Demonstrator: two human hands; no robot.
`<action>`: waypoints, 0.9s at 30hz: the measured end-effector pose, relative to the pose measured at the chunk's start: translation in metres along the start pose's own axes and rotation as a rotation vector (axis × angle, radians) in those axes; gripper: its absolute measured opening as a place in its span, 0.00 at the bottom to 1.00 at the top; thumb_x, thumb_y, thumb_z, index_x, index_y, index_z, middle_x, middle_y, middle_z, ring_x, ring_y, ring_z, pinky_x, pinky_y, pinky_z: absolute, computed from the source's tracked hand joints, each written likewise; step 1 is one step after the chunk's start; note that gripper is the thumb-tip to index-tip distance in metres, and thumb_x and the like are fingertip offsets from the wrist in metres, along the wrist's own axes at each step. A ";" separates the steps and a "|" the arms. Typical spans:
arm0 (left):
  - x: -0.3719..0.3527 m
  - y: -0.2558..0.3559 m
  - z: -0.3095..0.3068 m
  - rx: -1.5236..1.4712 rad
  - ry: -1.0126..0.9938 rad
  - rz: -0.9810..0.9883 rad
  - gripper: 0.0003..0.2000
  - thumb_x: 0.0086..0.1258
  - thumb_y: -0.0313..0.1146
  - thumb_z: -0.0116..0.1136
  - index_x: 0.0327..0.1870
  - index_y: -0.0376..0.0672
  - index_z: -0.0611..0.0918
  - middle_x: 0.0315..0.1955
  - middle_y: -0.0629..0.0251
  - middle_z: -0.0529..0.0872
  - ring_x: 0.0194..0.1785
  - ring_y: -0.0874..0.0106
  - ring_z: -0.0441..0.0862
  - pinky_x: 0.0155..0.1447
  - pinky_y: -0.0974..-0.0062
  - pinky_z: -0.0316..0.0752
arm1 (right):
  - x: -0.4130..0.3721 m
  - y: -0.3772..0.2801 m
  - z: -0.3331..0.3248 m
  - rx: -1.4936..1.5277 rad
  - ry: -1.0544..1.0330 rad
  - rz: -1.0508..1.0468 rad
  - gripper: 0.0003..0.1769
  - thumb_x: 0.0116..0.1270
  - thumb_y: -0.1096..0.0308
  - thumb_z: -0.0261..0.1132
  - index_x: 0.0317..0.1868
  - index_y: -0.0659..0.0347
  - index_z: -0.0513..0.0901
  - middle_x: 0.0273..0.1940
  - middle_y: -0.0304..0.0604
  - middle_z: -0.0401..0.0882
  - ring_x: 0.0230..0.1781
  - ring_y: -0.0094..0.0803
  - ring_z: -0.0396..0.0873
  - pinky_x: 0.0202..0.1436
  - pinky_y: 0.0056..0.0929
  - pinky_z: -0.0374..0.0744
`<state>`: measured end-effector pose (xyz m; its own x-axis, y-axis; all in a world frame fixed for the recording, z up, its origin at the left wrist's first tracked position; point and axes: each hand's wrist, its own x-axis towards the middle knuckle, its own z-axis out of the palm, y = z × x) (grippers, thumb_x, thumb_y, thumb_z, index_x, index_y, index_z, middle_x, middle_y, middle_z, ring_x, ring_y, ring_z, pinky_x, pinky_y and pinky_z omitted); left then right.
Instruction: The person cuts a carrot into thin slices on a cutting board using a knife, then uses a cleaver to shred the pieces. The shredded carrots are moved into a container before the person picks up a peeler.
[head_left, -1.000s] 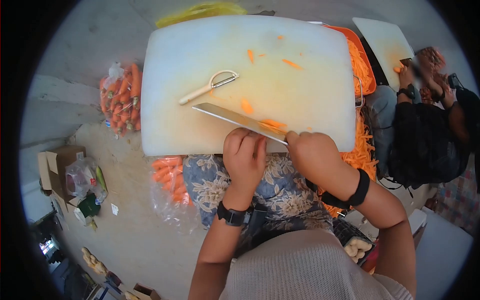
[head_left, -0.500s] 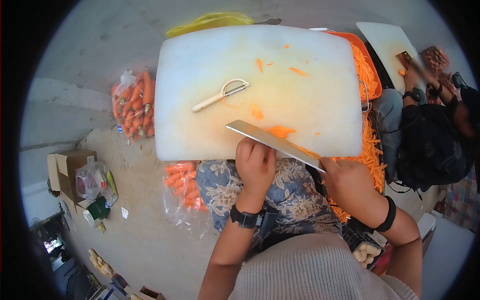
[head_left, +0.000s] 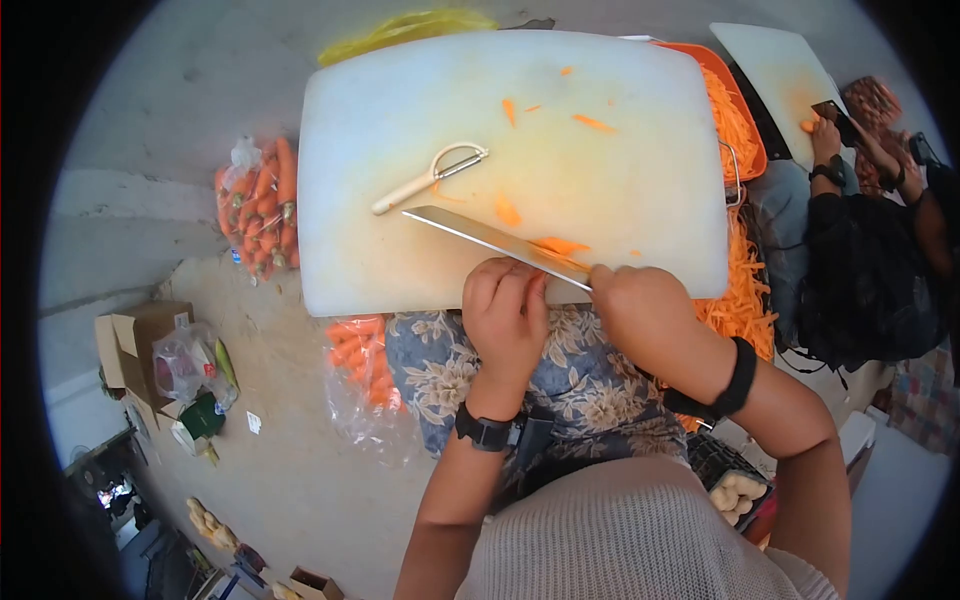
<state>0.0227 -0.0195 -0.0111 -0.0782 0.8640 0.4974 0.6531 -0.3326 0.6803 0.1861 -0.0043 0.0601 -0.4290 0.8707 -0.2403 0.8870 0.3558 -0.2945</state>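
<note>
My right hand (head_left: 640, 312) is closed around the handle of a kitchen knife (head_left: 490, 238). The blade slants across the near part of a white cutting board (head_left: 400, 110), its tip pointing left. On the near side of the blade is my left hand (head_left: 505, 310), fingers curled at the board's front edge; whatever they grip is mostly hidden. Carrot slices (head_left: 560, 250) lie against the far side of the blade. Left of the middle rests a Y-shaped peeler (head_left: 410, 190) with a cream handle. Several small carrot scraps (head_left: 508, 210) are scattered over the board.
Shredded carrot fills an orange tray (head_left: 758, 150) at the board's right. Whole carrots sit in a plastic bag (head_left: 265, 210) on the left; another bag (head_left: 365, 360) lies by my knee. A co-worker's hand (head_left: 828, 145) works at a second board (head_left: 775, 70). A cardboard box (head_left: 145, 345) stands farther left.
My right hand and the knife have shifted left, so the blade tip is now close beneath the peeler handle. My left hand has moved slightly up. The co-worker's knife has changed angle.
</note>
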 end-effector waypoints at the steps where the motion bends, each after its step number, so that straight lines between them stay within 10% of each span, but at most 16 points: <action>1: -0.001 0.000 0.000 -0.001 0.002 0.009 0.07 0.56 0.23 0.65 0.36 0.37 0.82 0.38 0.57 0.81 0.44 0.56 0.79 0.48 0.63 0.74 | 0.006 -0.001 0.006 0.009 0.084 -0.059 0.04 0.57 0.72 0.62 0.31 0.63 0.76 0.23 0.50 0.79 0.23 0.46 0.81 0.28 0.41 0.79; 27: -0.003 -0.001 -0.001 -0.003 0.004 -0.020 0.06 0.56 0.22 0.65 0.35 0.36 0.82 0.37 0.57 0.81 0.43 0.57 0.79 0.47 0.63 0.75 | -0.020 -0.006 -0.018 -0.034 -0.015 0.014 0.04 0.52 0.75 0.63 0.29 0.64 0.76 0.23 0.52 0.80 0.24 0.46 0.82 0.30 0.41 0.80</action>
<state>0.0210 -0.0223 -0.0129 -0.0939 0.8688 0.4861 0.6492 -0.3168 0.6915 0.1925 -0.0182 0.0836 -0.4193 0.8705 -0.2578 0.8978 0.3554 -0.2600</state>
